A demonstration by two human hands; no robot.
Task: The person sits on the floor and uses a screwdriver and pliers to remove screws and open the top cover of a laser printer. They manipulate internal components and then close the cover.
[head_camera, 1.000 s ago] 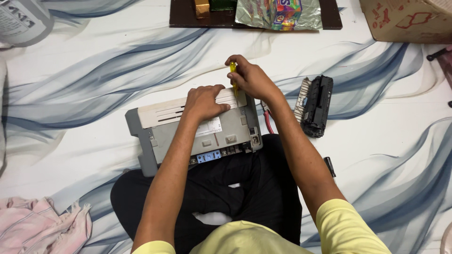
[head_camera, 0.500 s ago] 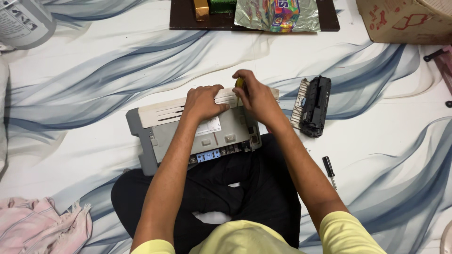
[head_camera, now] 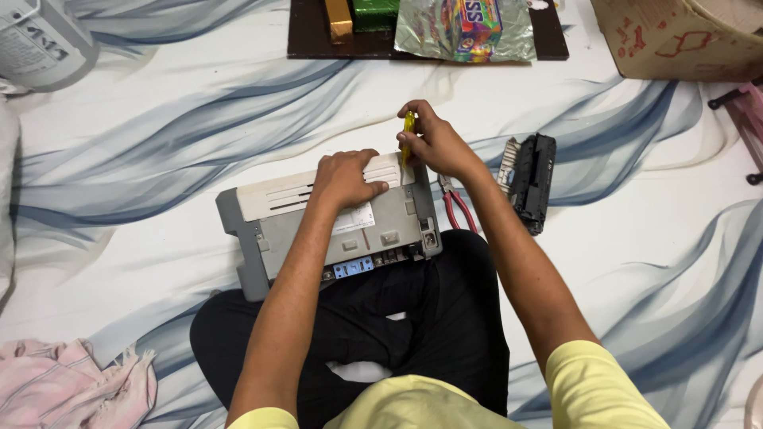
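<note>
Yellow-handled screwdriver upright within right-hand fingers

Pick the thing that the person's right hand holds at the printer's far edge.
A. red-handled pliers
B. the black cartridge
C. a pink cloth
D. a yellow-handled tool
D: the right hand is closed round a yellow-handled tool at the far edge of the printer, while the left hand rests flat on top; the pliers and cartridge lie untouched on the sheet to the right.
</note>
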